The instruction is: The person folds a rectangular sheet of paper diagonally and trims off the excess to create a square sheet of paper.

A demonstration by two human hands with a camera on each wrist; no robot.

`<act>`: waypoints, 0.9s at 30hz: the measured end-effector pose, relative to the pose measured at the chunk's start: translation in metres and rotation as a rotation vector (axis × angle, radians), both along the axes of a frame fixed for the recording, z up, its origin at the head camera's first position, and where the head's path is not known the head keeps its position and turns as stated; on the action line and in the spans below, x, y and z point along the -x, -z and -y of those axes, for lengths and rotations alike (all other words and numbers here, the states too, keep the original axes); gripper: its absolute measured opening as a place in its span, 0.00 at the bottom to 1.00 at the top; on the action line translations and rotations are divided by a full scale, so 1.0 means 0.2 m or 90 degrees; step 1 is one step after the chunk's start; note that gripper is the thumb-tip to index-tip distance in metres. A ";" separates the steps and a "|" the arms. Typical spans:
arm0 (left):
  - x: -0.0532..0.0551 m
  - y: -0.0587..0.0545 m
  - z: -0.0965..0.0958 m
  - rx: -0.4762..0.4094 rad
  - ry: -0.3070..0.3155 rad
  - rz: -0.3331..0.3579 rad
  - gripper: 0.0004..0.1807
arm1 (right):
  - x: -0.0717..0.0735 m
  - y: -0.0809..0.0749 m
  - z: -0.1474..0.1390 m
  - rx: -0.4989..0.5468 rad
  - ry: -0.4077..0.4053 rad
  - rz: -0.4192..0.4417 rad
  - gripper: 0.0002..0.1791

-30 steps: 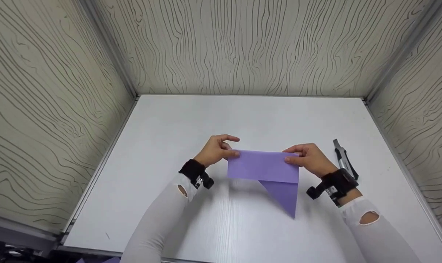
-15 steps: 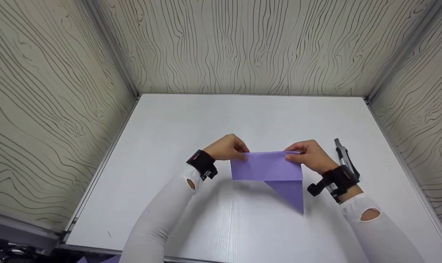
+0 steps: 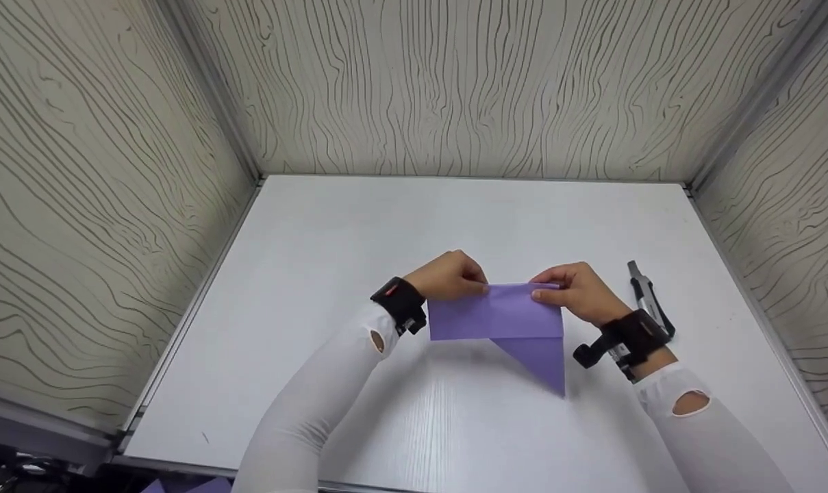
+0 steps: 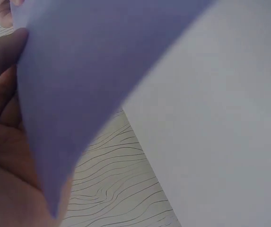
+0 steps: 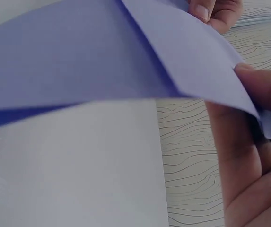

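Gripping a folded purple paper [image 3: 509, 320] along its upper edge with both hands, raised over the white counter [image 3: 359, 226] above a soft shadow. Pinched near the middle of that edge by the left hand [image 3: 450, 276] and at the right corner by the right hand [image 3: 578, 294], with the thumbs on the near face and the other fingers largely hidden behind the sheet. Hanging below the oblong part, towards the right, a pointed flap [image 3: 542, 363]; impossible to see how far up behind the front layer.

Blurred and cut off by the borders in both wrist views: just a bit of the right hand in the upper left corner of the left one, only a few fingers of the left hand at the top of the right one.

Lying beside the right wrist, a box cutter [image 3: 646, 294], partly covered by a black strap [image 3: 636, 337]. Cropped at the bottom, two white sleeves [image 3: 311, 411], some purple pieces [image 3: 209, 486] showing only as corners, and dark clutter [image 3: 30, 472] too dim to identify.
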State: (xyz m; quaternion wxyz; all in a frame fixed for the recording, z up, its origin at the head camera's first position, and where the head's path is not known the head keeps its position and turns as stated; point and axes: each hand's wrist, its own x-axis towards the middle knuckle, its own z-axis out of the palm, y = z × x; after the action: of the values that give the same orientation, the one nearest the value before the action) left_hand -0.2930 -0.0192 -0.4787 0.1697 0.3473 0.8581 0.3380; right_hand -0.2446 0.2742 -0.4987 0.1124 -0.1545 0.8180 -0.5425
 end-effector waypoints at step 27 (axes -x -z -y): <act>-0.06 0.03 -0.10 0.000 -0.043 -0.151 0.09 | -0.05 -0.09 0.28 -0.450 -0.025 -0.451 0.08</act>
State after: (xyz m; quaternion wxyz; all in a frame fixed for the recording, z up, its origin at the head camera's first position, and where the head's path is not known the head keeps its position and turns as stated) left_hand -0.2805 0.0017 -0.4839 0.0553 0.3555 0.8835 0.2998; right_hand -0.2346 0.2186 -0.4801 -0.1164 -0.2973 0.9366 -0.1442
